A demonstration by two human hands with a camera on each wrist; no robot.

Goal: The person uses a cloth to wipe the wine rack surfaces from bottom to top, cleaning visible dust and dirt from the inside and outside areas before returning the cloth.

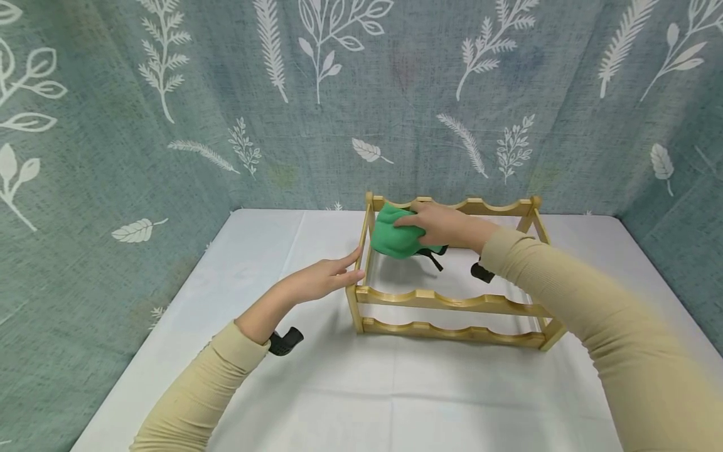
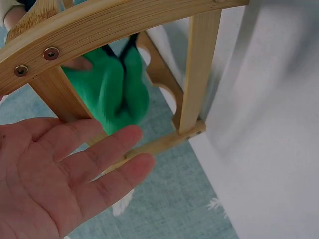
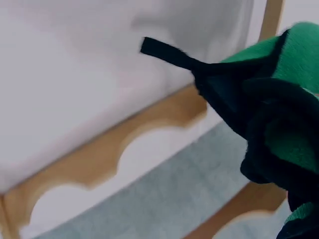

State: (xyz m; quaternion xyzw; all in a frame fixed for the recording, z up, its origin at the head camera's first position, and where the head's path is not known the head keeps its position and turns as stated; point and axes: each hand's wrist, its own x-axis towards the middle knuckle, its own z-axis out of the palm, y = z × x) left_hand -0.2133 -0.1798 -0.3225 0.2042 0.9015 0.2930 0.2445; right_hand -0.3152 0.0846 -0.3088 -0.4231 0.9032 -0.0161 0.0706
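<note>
- The right hand (image 1: 443, 225) reaches down into the wooden rack (image 1: 452, 303), and its grip is holding a soft green cloth thing (image 1: 395, 235), with the fingers bent over its top
- The green cloth thing is at the left end of the rack, between the front and the back rail (image 1: 474, 206); I cannot tell if it touches the wood
- It has black trim (image 3: 224, 102) along its edge, and a short black strap (image 3: 167, 52) sticks out from it
- The left hand (image 1: 316, 280) is at the left side of the rack, with its fingers against the wood; its grip is wide, the fingers are straight, and it holds nothing
- The rack is light yellow-brown wood, and its long rails have wavy tops with round dips
- Two round screws (image 2: 51, 54) show in the wood above the left hand in the left wrist view
- The rack stands on a counter (image 1: 350, 389) with a white cover that has some creases
- Behind it hangs a blue-green curtain (image 1: 350, 113) with white leaves and twigs on it
- Both arms have tan sleeves (image 1: 593, 314), and a small black thing (image 1: 286, 341) shows by the left wrist
</note>
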